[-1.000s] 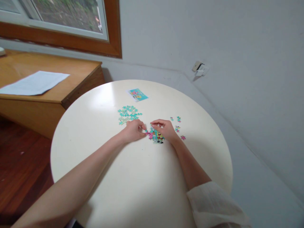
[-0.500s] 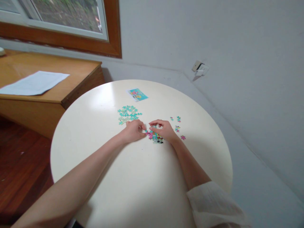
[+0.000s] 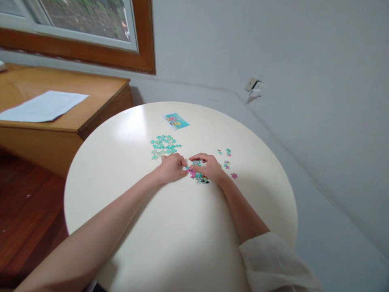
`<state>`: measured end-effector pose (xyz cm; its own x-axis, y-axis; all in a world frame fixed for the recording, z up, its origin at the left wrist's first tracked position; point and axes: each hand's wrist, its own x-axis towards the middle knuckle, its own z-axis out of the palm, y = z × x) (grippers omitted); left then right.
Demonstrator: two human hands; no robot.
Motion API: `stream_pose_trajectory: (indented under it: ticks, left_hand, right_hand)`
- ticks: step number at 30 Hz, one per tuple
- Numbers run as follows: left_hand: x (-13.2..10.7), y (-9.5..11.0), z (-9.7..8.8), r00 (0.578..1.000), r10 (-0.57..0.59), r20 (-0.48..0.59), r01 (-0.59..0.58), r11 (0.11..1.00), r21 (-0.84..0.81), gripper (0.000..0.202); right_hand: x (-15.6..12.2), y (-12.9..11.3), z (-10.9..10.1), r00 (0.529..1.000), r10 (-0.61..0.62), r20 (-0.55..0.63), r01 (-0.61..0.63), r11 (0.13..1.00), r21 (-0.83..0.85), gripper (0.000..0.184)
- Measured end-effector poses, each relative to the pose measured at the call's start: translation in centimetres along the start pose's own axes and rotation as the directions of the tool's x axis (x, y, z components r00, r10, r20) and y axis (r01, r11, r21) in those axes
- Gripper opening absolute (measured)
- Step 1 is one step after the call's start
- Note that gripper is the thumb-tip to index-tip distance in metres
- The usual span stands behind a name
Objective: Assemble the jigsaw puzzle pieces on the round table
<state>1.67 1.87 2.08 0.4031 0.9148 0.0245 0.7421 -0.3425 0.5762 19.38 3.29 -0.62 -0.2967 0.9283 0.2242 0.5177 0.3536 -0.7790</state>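
A small joined patch of jigsaw pieces [image 3: 197,175], pink, teal and yellow, lies near the middle of the round cream table [image 3: 182,227]. My left hand [image 3: 172,167] rests curled at its left edge, fingertips pinched on a piece there. My right hand [image 3: 208,166] arches over the patch from the right, fingers bent down onto it and hiding part of it. A heap of loose teal pieces [image 3: 164,146] lies just beyond my left hand. A few stray pieces [image 3: 227,164] lie to the right of my right hand.
A small picture card [image 3: 176,121] lies at the table's far side. A wooden desk [image 3: 60,117] with a white sheet of paper [image 3: 44,106] stands to the left under a window. Grey wall runs close behind and right; a wall socket [image 3: 255,87] sits low.
My right hand has slid slightly left over the joined patch, closing towards my left hand. The left hand has stayed put.
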Motion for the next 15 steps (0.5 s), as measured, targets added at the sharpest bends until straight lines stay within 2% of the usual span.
stream_pose_trajectory:
  ticks: [15]
  left_hand:
    - [-0.17, 0.37, 0.02, 0.999, -0.036, 0.020, 0.035, 0.999, 0.030, 0.012]
  right_hand:
    - [0.00, 0.14, 0.03, 0.999, -0.045, 0.011, 0.046, 0.998, -0.033, 0.023]
